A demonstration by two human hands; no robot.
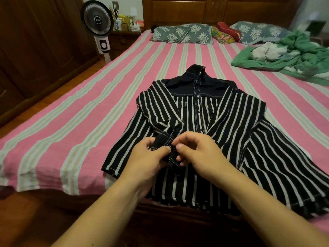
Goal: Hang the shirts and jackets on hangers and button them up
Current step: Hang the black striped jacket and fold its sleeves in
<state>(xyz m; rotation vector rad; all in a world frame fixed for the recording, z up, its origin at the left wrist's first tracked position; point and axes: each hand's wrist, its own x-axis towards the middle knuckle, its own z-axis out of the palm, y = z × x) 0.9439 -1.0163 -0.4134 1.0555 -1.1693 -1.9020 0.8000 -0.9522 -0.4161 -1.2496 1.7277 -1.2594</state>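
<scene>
Navy-and-white count: one striped shirt on the bed, two hands at work on it, no second garment of its kind in sight.
Shirt position: lying face up near the foot edge of the bed, collar pointing toward the headboard, hem hanging just over the wooden bed frame.
Shirt look: dark navy with white vertical stripes, a plain navy yoke and stand-up collar, white contrast stitching, two chest pockets, front placket closed down the middle with buttons showing.
Sleeves: both folded in across the chest, crossing toward the centre; the dark cuff of one is lifted up between the hands.
Left hand: fingers curled, thumb and fingertips pinching the cuff from the left side.
Right hand: fingers curled too, thumb and forefinger pinching the same cuff at its edge, touching the left hand's grip.
Hanger: cannot tell whether one sits inside the shirt.
Bedding: pink sheet with pale green and cream stripes; two grey-blue floral pillows at the head, red patterned cushions between them.
Right side: one crumpled green and white blanket, well apart from the shirt.
Left side: one pedestal fan beside a cluttered nightstand.
</scene>
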